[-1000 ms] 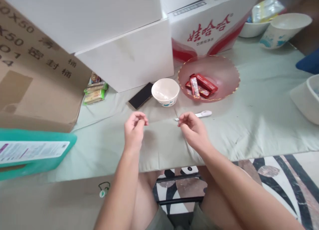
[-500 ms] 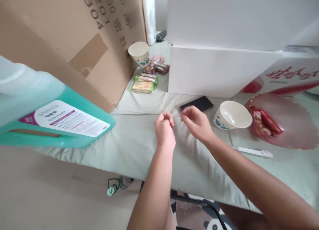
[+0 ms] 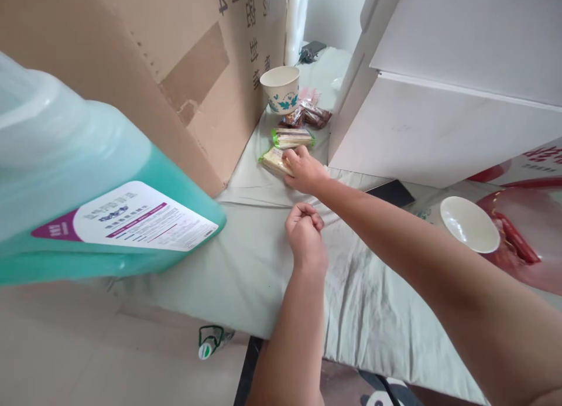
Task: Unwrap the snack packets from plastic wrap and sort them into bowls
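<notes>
My right hand [image 3: 304, 170] reaches across to the nearer wafer biscuit packet [image 3: 274, 160], its fingers closed on the right end. That packet is clear with green ends and lies at a slant on the cloth. Just behind it is a second wafer packet [image 3: 293, 137], apart from my fingers. My left hand [image 3: 306, 233] is held low over the cloth, fingers curled into a loose fist, and nothing shows in it. Beyond the packets, several brown-wrapped snacks [image 3: 314, 114] lie beside a paper cup [image 3: 281, 88] with blue-green leaves.
A large jug of green liquid [image 3: 175, 198] and a cardboard box [image 3: 197, 101] stand left. White boxes [image 3: 421, 125] rise at the right. Below them are a black phone [image 3: 393, 193], another paper cup [image 3: 469, 224] and a pink bowl [image 3: 544, 230] with red-wrapped snacks.
My right hand has moved forward and left, from beside my left hand onto the nearer wafer packet, which now lies more slanted. The view has turned left. My left hand stays curled.
</notes>
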`<state>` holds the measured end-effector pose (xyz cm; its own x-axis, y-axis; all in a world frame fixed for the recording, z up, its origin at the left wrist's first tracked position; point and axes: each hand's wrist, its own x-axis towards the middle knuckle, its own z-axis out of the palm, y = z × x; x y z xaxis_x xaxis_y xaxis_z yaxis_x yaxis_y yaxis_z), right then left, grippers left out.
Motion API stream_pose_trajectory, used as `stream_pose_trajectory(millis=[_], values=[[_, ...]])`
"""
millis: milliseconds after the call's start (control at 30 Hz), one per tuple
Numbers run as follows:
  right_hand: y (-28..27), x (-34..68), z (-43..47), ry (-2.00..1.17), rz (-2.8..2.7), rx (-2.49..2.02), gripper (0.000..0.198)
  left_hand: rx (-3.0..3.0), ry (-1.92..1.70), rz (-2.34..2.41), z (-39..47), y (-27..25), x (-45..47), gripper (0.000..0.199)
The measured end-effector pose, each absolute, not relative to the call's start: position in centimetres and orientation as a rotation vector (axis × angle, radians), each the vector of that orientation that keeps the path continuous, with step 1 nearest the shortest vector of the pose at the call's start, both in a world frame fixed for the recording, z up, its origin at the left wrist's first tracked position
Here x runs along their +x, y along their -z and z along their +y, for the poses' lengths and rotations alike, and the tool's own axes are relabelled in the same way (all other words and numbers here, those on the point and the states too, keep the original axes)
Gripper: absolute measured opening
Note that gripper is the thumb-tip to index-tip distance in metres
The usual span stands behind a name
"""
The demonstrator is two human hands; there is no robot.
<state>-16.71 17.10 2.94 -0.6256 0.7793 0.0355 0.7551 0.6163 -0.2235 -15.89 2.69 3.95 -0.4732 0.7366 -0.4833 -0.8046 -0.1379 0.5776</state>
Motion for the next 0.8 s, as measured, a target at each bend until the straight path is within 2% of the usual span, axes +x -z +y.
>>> stream_pose_trajectory(millis=[133, 267, 333, 433, 533, 633, 700, 800], values=[[-4.3, -12.6, 14.4, -0.549, -2.558, -1.392, 0.050, -0.078, -1.885, 0.975, 2.2, -4.1, -17.0, 0.023], [-5.7, -6.3, 9.7, -1.250, -1.837, -1.386, 0.048, 0.012, -1.884, 1.000, 1.8, -4.3, -17.0, 0.022], [-6.1, -2.8, 6.2, -1.546, -1.425, -1.239, 0.043, 0.103, -1.798, 1.043, 1.5, -4.5, -15.9, 0.017], [-6.0, 1.6, 0.7, -1.734, -1.049, -1.049, 0.038, 0.337, -1.534, 0.975, 0.8, -4.7, -12.5, 0.003], [-5.0, 5.0, -3.5, -1.712, -0.917, -1.006, 0.035, 0.588, -1.170, 0.737, -0.4, -4.8, -8.5, 0.023], [-3.6, 8.2, -5.6, -1.528, -1.014, -1.148, 0.035, 0.680, -1.034, 0.639, -1.3, -4.2, -5.6, 0.033], [-2.7, 11.0, -6.0, -1.244, -1.219, -1.346, 0.032, 0.693, -1.051, 0.716, -1.5, -3.6, -4.6, 0.036], [-1.5, 16.1, -5.6, -0.586, -1.548, -1.663, 0.028, 0.698, -1.066, 0.910, -1.1, -2.7, -4.1, 0.037]])
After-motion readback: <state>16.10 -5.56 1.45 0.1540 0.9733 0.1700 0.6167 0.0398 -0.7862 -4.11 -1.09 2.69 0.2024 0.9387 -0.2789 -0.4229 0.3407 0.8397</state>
